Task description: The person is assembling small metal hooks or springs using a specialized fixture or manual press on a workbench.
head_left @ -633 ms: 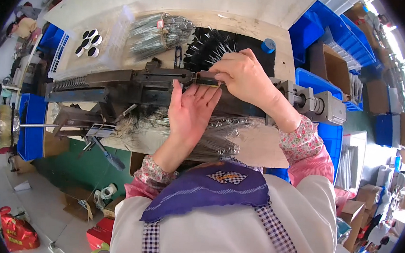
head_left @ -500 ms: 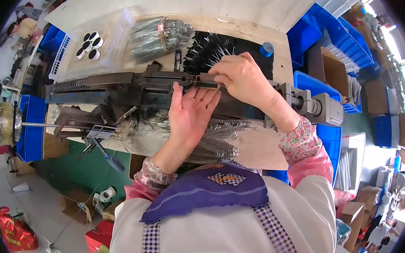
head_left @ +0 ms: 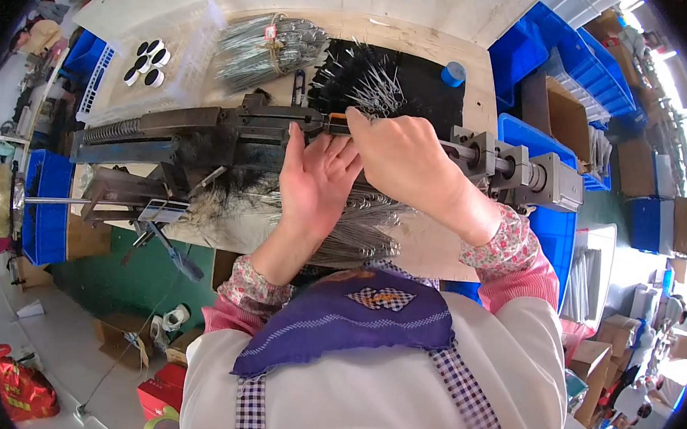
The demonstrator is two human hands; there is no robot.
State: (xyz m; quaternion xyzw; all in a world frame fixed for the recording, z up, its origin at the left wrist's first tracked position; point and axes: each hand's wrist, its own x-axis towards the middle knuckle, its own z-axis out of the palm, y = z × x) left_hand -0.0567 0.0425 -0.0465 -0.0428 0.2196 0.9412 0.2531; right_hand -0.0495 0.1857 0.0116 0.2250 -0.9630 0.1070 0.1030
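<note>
A long dark metal machine lies across the bench, with a coil spring at its left and a shaft leading to a grey block at its right. My left hand rests palm up just below the machine's middle jaw, its fingers stretched out. Beside it my right hand is closed at the jaw's right end, where a small orange piece shows. Whatever the right fingers pinch is hidden behind them. Behind the machine, looped wire pieces lie on a black mat.
A tied bundle of silver wires lies beside a clear plastic crate holding several black-and-white round pieces. More wires lie near me. A blue roll stands at the back right. Blue bins line the bench's right side.
My right hand has turned over, its back now upward, and has come slightly lower. The dark strip under its fingers is now covered. My left hand has shifted slightly left.
</note>
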